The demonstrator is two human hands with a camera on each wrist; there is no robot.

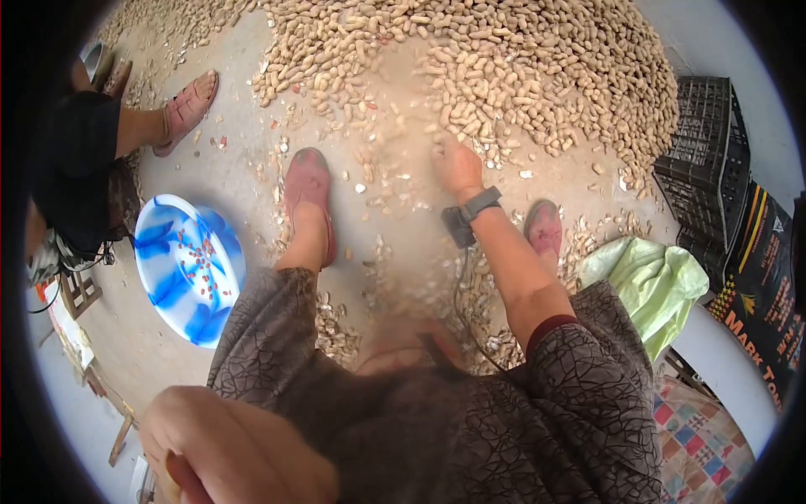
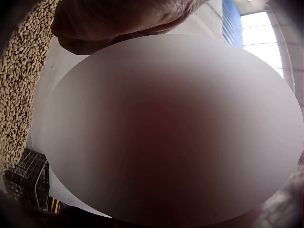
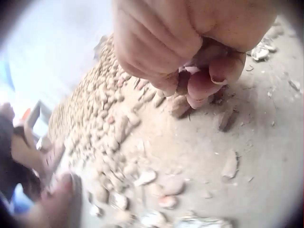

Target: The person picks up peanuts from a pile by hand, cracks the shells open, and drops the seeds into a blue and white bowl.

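Observation:
My right hand reaches down to the floor at the near edge of a large heap of unshelled peanuts. In the right wrist view its curled fingers and thumb pinch a peanut, mostly covered by the fingers. Another peanut lies on the floor right by the fingertips. My left hand is raised close to the head camera at the lower left, its fingers curled. Nothing shows in it, though its palm side is hidden. In the left wrist view the same hand crosses the top.
A blue and white basin with some red peanut kernels stands left of my feet. Another person's foot is at the upper left. Broken shells litter the floor. At the right are a black crate and a pale green sack.

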